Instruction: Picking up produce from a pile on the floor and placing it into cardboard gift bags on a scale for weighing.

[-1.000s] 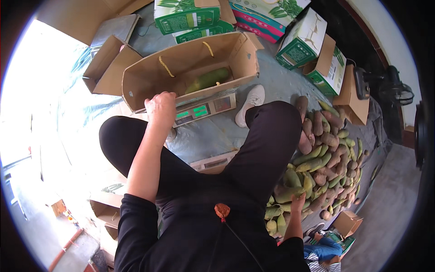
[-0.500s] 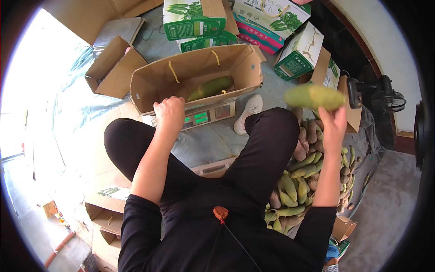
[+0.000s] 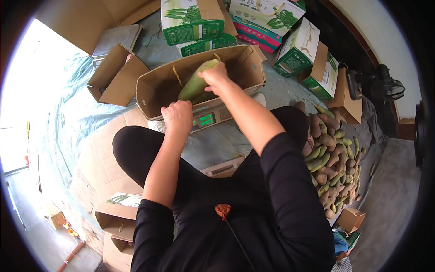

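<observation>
An open cardboard box [image 3: 158, 85] with yellow cord handles rests on a digital scale [image 3: 208, 120] with a lit green display. My left hand [image 3: 177, 117] is closed over the near rim of the box, its fingertips hidden inside. In my right hand [image 3: 215, 78] is a long, thick green gourd [image 3: 195, 86], gripped at its far end. It slants over the box opening, its near end close to my left hand. Whatever lies under it in the box is mostly hidden.
To my right lies a heap of brown and green produce [image 3: 335, 167] on a dark sheet. Printed green-and-white boxes [image 3: 192, 22] stand ahead. A smaller open carton [image 3: 118, 75] is at the left, a black fan [image 3: 387, 88] at the far right. Cartons [image 3: 115, 217] sit behind my left side.
My right hand has carried the green gourd leftward from beside the heap to over the box. My left hand has stayed on the near rim.
</observation>
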`<state>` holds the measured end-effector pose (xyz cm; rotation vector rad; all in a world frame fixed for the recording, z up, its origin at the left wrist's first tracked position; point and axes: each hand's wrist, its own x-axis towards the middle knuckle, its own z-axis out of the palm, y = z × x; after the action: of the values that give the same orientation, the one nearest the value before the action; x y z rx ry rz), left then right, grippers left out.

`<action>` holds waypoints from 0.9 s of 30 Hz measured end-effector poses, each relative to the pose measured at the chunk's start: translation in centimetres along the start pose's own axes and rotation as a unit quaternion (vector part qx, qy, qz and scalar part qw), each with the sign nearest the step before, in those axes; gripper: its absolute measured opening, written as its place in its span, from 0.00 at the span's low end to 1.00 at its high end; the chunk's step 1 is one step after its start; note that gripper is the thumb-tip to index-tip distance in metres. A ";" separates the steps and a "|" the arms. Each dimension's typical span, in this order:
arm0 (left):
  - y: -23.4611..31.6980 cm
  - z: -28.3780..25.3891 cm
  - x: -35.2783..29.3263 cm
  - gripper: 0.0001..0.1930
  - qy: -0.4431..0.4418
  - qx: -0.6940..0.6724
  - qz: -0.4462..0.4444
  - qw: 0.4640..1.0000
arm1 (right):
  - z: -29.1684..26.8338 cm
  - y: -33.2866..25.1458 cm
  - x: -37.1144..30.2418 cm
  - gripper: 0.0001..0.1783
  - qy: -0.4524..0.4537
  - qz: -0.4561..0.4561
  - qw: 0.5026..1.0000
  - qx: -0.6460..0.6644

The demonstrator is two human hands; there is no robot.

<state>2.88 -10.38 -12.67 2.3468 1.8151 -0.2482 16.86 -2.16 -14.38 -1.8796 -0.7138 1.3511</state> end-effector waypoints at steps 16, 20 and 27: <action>-0.9 0.2 0.7 0.09 0.006 0.058 0.008 0.998 | -16.0 -4.5 -7.0 0.27 -0.172 -0.269 0.943 -0.097; -0.7 0.7 1.3 0.17 -0.006 0.044 0.008 0.999 | -28.1 -0.2 -10.4 0.22 -0.027 -0.201 0.979 -0.019; 0.3 -0.1 1.1 0.14 -0.015 0.010 0.015 1.000 | -37.7 18.1 -15.9 0.16 0.174 -0.015 0.982 -0.064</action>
<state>3.49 -9.39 -12.86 2.3689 1.7695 -0.2964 48.51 -33.60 -12.04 -2.1262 -0.6564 0.9385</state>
